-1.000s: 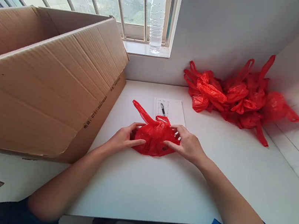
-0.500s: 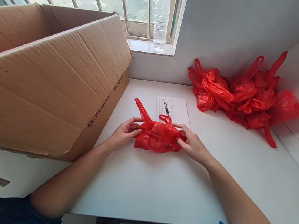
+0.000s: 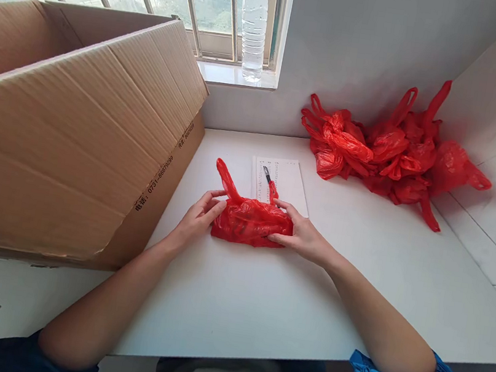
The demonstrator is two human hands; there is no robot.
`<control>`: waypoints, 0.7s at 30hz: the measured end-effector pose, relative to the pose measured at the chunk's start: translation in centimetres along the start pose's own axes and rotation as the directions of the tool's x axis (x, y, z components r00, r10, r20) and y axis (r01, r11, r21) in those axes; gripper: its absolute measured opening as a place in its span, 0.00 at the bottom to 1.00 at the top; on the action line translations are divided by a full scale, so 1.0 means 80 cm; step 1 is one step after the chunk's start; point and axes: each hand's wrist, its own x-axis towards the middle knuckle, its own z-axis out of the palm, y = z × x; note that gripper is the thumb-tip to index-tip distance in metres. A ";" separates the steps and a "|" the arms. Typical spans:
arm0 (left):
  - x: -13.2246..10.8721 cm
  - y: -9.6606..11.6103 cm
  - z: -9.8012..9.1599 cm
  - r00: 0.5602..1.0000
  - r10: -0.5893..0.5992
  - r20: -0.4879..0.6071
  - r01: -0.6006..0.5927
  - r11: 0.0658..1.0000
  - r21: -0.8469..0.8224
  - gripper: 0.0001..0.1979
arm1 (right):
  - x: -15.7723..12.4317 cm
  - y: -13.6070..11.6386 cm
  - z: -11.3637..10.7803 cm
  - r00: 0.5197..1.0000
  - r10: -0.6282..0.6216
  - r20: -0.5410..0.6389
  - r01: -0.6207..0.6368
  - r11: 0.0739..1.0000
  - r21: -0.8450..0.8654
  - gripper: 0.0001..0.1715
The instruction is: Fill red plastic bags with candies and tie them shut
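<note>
A red plastic carrier bag (image 3: 249, 223) lies flattened into a long bundle on the white table (image 3: 220, 312), with both handles sticking up toward the paper. My left hand (image 3: 200, 217) rests at the bundle's left end, fingers apart and barely touching the plastic. My right hand (image 3: 297, 234) lies across the right end, its thumb and fingers around the folded bag. Just beyond the bag, a sheet of printed paper (image 3: 286, 182) carries a black pen (image 3: 268, 175). The bag's right handle overlaps the paper, close to the pen's tip.
A large open cardboard box (image 3: 64, 134) stands along the left side. A heap of red plastic bags (image 3: 388, 151) lies against the back wall at the right. A water bottle (image 3: 254, 25) stands on the windowsill (image 3: 236, 75) behind the table.
The bag has gone from a loose, wider bunch to a flatter, longer bundle. My left hand has moved back to its left end, and the right handle now lies over the paper.
</note>
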 end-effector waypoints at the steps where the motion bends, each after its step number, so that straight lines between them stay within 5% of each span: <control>1: -0.003 0.002 0.000 1.000 0.017 0.016 -0.018 0.996 0.088 0.32 | 0.000 0.001 0.000 1.000 0.006 0.007 -0.006 1.000 0.029 0.45; 5: -0.011 0.011 0.003 0.997 0.006 0.074 -0.026 0.959 0.282 0.41 | 0.002 -0.003 -0.005 0.999 0.015 0.052 -0.024 0.987 0.160 0.43; 12: -0.012 0.026 0.000 0.941 -0.153 0.300 0.213 0.961 -0.177 0.38 | -0.005 -0.022 -0.011 0.990 0.007 0.140 -0.056 0.937 0.345 0.42; 21: -0.003 0.012 -0.004 0.936 -0.222 0.271 0.310 0.886 -0.344 0.29 | -0.005 -0.019 -0.009 0.985 -0.013 0.169 -0.068 0.885 0.462 0.28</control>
